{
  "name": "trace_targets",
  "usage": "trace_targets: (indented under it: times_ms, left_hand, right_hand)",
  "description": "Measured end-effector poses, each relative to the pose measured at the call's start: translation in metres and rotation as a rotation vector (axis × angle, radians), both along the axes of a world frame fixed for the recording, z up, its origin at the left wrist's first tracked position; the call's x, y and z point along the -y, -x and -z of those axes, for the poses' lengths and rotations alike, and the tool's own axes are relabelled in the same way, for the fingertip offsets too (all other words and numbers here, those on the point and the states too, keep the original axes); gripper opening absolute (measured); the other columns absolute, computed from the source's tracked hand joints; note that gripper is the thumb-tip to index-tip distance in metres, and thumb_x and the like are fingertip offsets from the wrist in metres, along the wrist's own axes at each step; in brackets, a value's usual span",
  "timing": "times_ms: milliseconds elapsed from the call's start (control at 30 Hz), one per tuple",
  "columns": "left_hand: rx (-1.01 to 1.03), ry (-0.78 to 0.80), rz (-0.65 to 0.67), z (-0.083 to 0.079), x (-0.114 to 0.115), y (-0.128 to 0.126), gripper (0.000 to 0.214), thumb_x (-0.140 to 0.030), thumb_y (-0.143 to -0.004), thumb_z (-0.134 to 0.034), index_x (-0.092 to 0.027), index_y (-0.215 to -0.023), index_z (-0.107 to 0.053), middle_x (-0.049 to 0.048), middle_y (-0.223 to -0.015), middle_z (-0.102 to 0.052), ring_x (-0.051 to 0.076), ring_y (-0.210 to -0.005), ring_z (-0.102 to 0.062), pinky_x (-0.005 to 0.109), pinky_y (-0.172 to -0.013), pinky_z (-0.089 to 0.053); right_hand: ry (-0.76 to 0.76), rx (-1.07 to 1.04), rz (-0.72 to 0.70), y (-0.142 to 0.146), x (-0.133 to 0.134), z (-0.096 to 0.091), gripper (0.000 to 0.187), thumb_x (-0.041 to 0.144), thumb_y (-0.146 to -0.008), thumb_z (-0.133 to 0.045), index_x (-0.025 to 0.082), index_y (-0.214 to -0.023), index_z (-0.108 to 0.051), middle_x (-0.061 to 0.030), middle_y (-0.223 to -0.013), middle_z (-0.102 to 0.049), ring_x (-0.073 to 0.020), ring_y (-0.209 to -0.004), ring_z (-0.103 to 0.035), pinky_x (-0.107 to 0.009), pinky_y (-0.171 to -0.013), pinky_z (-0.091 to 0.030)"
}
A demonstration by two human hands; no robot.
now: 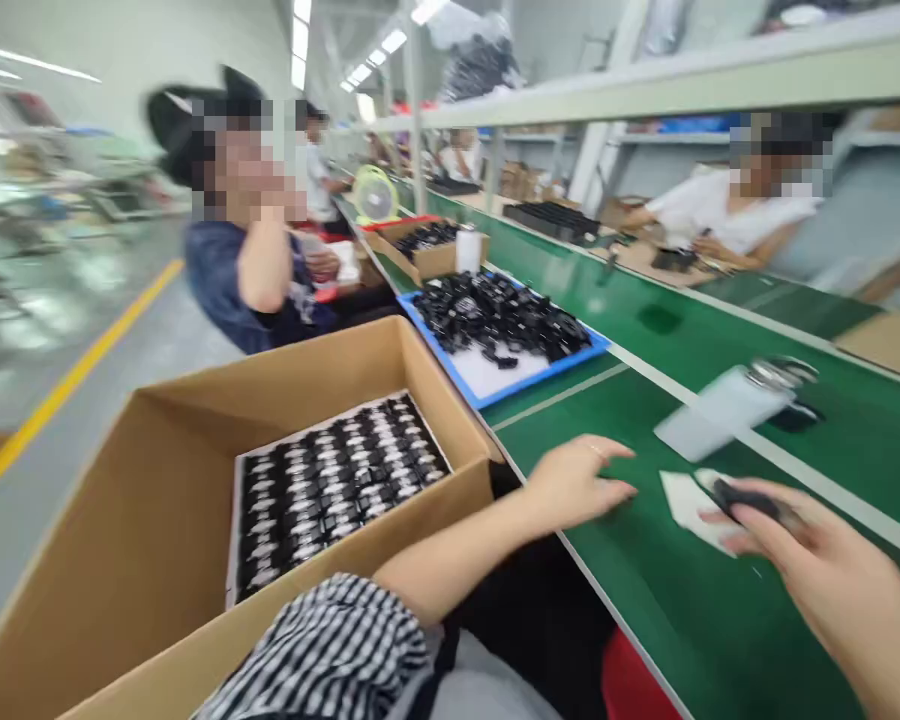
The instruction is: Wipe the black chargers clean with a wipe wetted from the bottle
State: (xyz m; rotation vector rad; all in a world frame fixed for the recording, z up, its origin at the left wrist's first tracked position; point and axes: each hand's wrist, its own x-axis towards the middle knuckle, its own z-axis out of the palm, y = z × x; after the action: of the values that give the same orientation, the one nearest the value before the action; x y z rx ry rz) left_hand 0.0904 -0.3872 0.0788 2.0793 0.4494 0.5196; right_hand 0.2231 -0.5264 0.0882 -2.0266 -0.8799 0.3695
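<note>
My right hand (810, 550) is clamped on a black part (744, 498), over a white sheet (681, 498) on the desk (645, 590); left hand (566, 485) looks empty, fingers apart — handling step, I'd say; next move calls for a steady grip.

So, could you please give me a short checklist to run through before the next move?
1. Right hand has a hold on the dark piece: ok.
2. Left hand holds nothing, with thumb and fingers apart: ok.
3. Black parts available in the blue-rimmed tray: ok.
4. White bottle on the green bench, near the right hand: ok.
5. Dark piece's surface condition: cannot tell, too blurred.
</note>
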Motion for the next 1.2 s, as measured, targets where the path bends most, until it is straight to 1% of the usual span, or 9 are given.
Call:
trace_targets:
  times_ms: [100, 233, 333, 500, 700, 833, 967, 1067, 1200]
  left_hand:
    - [-0.192, 0.044, 0.079, 0.026, -0.010, 0.003, 0.052, -0.029, -0.056, -0.060, -0.015, -0.104, -0.046, 0.0062, -0.103, -0.051, 0.016, -0.087, -0.050, 0.028, -0.078, -0.041]
    - [-0.174, 0.054, 0.052, 0.050, -0.011, -0.004, 0.060, -0.029, -0.053, -0.062, -0.015, -0.108, -0.041, 0.0060, -0.109, -0.047, 0.016, -0.092, -0.047, 0.027, -0.078, -0.040]
    - [-0.165, 0.098, -0.014, 0.054, -0.008, -0.010, 0.054, -0.026, -0.055, -0.060, -0.016, -0.105, -0.042, 0.0045, -0.104, -0.051, 0.014, -0.087, -0.050, 0.025, -0.073, -0.042]
    - [-0.110, 0.115, -0.047, 0.054, -0.010, -0.016, 0.033, -0.023, -0.060, -0.056, -0.018, -0.092, -0.051, 0.0003, -0.090, -0.057, 0.012, -0.081, -0.052, 0.021, -0.064, -0.042]
    - [-0.130, 0.033, 0.002, 0.057, -0.014, -0.016, 0.035, -0.023, -0.063, -0.054, -0.020, -0.097, -0.048, -0.0021, -0.093, -0.057, 0.009, -0.082, -0.052, 0.020, -0.073, -0.040]
    - [-0.243, -0.130, 0.004, 0.051, -0.011, -0.014, 0.037, -0.025, -0.067, -0.051, -0.021, -0.103, -0.045, -0.0008, -0.099, -0.055, 0.011, -0.086, -0.052, 0.021, -0.077, -0.039]
    - [-0.459, -0.378, 0.036, 0.031, -0.007, -0.015, 0.038, -0.029, -0.071, -0.047, -0.020, -0.108, -0.043, 0.0053, -0.102, -0.054, 0.018, -0.089, -0.052, 0.026, -0.074, -0.040]
    - [-0.613, -0.497, 0.108, 0.011, -0.011, -0.023, 0.030, -0.031, -0.070, -0.047, -0.018, -0.097, -0.052, 0.0087, -0.087, -0.060, 0.021, -0.081, -0.055, 0.028, -0.067, -0.041]
    - [-0.775, -0.524, 0.183, -0.008, -0.016, -0.043, 0.020, -0.029, -0.059, -0.059, -0.015, -0.074, -0.060, 0.0093, -0.075, -0.060, 0.022, -0.072, -0.056, 0.026, -0.059, -0.042]
  right_hand:
    - [-0.050, -0.197, 0.066, 0.001, -0.007, -0.005, 0.041, 0.041, -0.055, -0.055, 0.020, -0.090, -0.051, -0.0050, -0.069, -0.059, -0.0227, -0.067, -0.056, -0.039, -0.069, -0.046]
    - [-0.059, -0.113, -0.035, -0.006, -0.013, 0.015, 0.037, 0.036, -0.058, -0.052, 0.017, -0.090, -0.054, -0.0047, -0.084, -0.058, -0.0202, -0.074, -0.055, -0.037, -0.075, -0.042]
    - [-0.078, -0.004, -0.126, -0.003, -0.021, 0.028, 0.028, 0.031, -0.063, -0.050, 0.018, -0.087, -0.056, -0.0034, -0.094, -0.055, -0.0183, -0.080, -0.053, -0.032, -0.075, -0.043]
    - [0.000, 0.172, -0.260, 0.006, -0.043, 0.039, 0.020, 0.023, -0.068, -0.050, 0.021, -0.086, -0.058, -0.0005, -0.091, -0.057, -0.0175, -0.085, -0.051, -0.032, -0.078, -0.040]
    - [0.174, 0.206, -0.344, 0.002, -0.047, 0.042, 0.032, 0.019, -0.069, -0.054, 0.018, -0.101, -0.052, -0.0029, -0.100, -0.053, -0.0168, -0.088, -0.050, -0.029, -0.079, -0.039]
    - [0.369, 0.307, -0.385, 0.000, -0.050, 0.030, 0.032, 0.021, -0.069, -0.056, 0.017, -0.100, -0.052, -0.0042, -0.093, -0.056, -0.0173, -0.082, -0.052, -0.028, -0.074, -0.040]
    - [0.620, 0.517, -0.463, 0.003, -0.061, 0.011, 0.028, 0.025, -0.068, -0.058, 0.016, -0.094, -0.055, -0.0059, -0.083, -0.058, -0.0210, -0.076, -0.053, -0.028, -0.064, -0.041]
    - [0.754, 0.612, -0.525, 0.005, -0.069, -0.003, 0.022, 0.027, -0.066, -0.059, 0.016, -0.086, -0.058, -0.0062, -0.076, -0.059, -0.0217, -0.071, -0.054, -0.026, -0.056, -0.039]
    - [0.835, 0.582, -0.562, 0.009, -0.076, -0.014, 0.016, 0.027, -0.063, -0.062, 0.015, -0.075, -0.060, -0.0046, -0.066, -0.058, -0.0200, -0.063, -0.054, -0.023, -0.047, -0.034]
